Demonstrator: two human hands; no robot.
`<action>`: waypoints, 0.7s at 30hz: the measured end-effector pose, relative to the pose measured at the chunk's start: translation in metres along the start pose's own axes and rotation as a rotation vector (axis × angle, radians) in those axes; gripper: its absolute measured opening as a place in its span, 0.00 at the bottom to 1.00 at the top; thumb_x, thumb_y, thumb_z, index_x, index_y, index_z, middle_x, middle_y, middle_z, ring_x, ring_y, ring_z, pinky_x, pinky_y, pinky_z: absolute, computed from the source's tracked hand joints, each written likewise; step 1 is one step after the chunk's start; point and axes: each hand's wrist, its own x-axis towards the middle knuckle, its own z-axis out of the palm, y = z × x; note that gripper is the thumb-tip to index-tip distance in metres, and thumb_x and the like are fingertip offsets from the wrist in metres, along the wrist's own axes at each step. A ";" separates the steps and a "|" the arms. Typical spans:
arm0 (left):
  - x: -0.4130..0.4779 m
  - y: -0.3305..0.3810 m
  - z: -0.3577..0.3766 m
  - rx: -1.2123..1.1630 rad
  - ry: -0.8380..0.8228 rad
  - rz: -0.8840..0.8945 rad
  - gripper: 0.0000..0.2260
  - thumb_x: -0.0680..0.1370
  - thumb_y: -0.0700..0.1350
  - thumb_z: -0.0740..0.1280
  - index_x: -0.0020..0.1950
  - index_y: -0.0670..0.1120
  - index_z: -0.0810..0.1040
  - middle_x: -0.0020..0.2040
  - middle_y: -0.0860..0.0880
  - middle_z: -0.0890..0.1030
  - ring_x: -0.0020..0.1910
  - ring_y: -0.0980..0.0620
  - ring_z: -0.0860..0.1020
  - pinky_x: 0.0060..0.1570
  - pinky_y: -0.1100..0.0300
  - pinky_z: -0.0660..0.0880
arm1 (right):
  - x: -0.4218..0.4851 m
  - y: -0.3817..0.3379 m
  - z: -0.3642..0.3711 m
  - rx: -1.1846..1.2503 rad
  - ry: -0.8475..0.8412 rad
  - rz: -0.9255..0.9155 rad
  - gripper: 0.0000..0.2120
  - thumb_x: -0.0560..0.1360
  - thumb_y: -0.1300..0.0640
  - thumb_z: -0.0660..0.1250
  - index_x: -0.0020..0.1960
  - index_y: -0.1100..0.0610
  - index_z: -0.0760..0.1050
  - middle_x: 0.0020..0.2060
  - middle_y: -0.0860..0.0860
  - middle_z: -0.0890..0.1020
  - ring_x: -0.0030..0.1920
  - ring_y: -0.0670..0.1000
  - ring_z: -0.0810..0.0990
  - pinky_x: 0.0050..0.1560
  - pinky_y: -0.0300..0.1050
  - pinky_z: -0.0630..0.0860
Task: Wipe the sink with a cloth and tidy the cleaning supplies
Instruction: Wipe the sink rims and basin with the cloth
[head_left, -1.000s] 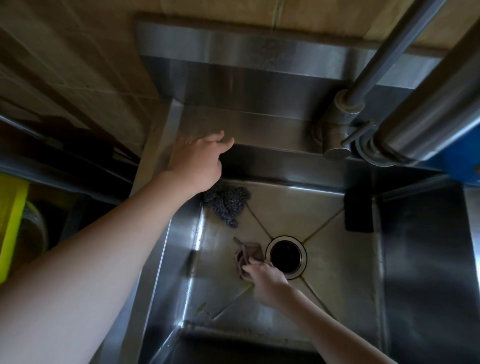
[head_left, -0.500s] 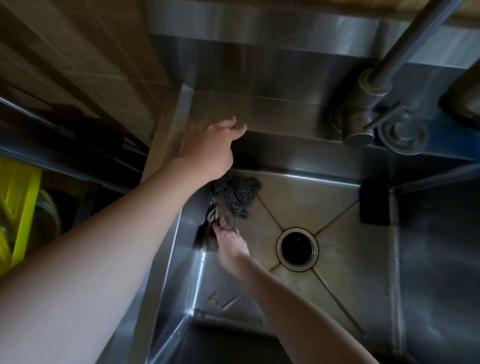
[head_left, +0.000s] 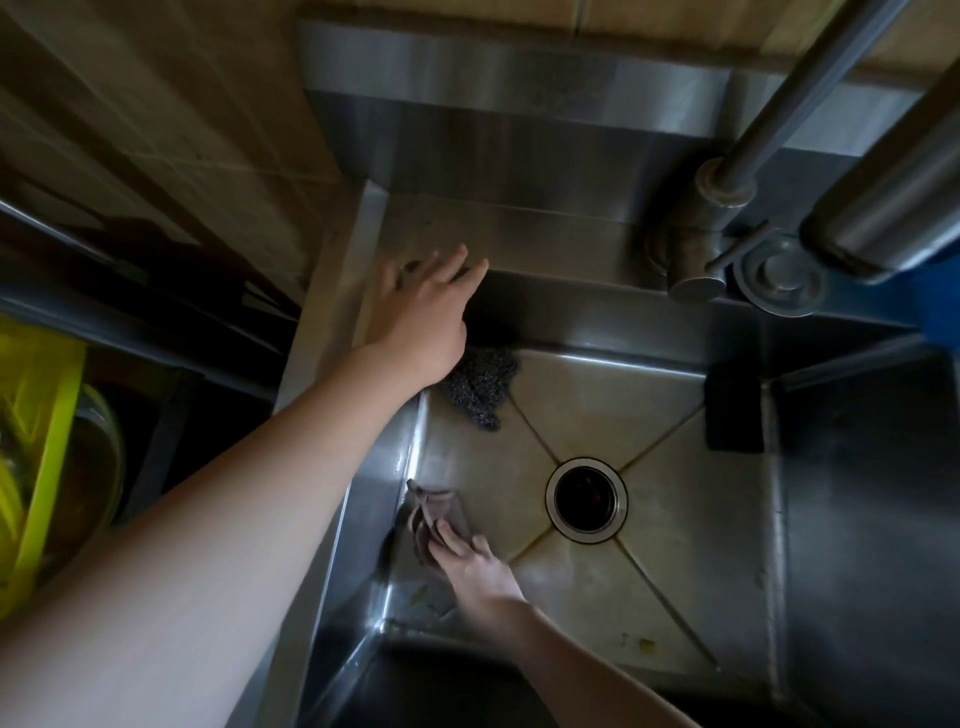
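Right hand (head_left: 478, 566) pressing straight fingers on brown cloth (head_left: 436, 512) by sink's (head_left: 675, 545) left wall; left hand (head_left: 421, 317) resting, fingers spread, on back-left rim corner above steel scourer (head_left: 480, 384).

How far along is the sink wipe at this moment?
Nothing looks finished. In hand: the right hand presses the cloth on the sink floor near its left wall. Left: specks near the front, plus the scourer and black sponge lying in the basin.
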 end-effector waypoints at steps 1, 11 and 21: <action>-0.007 -0.002 0.003 0.017 0.001 0.007 0.30 0.77 0.43 0.60 0.76 0.53 0.53 0.78 0.49 0.52 0.75 0.46 0.54 0.69 0.45 0.54 | -0.002 0.004 0.002 -0.015 -0.010 -0.011 0.31 0.76 0.68 0.51 0.75 0.47 0.56 0.77 0.41 0.51 0.67 0.59 0.63 0.60 0.56 0.73; -0.100 -0.027 0.003 0.040 0.083 -0.022 0.28 0.76 0.44 0.62 0.75 0.51 0.59 0.76 0.45 0.58 0.72 0.44 0.60 0.63 0.44 0.61 | 0.025 0.008 -0.031 0.093 0.191 0.131 0.39 0.72 0.75 0.53 0.76 0.48 0.52 0.76 0.40 0.50 0.70 0.58 0.62 0.63 0.53 0.71; -0.162 -0.029 0.012 0.073 0.069 0.003 0.21 0.73 0.42 0.65 0.67 0.44 0.72 0.64 0.43 0.76 0.64 0.46 0.74 0.64 0.44 0.60 | 0.036 -0.022 -0.016 0.005 0.175 0.081 0.36 0.73 0.74 0.53 0.76 0.50 0.54 0.77 0.44 0.49 0.68 0.63 0.61 0.62 0.56 0.73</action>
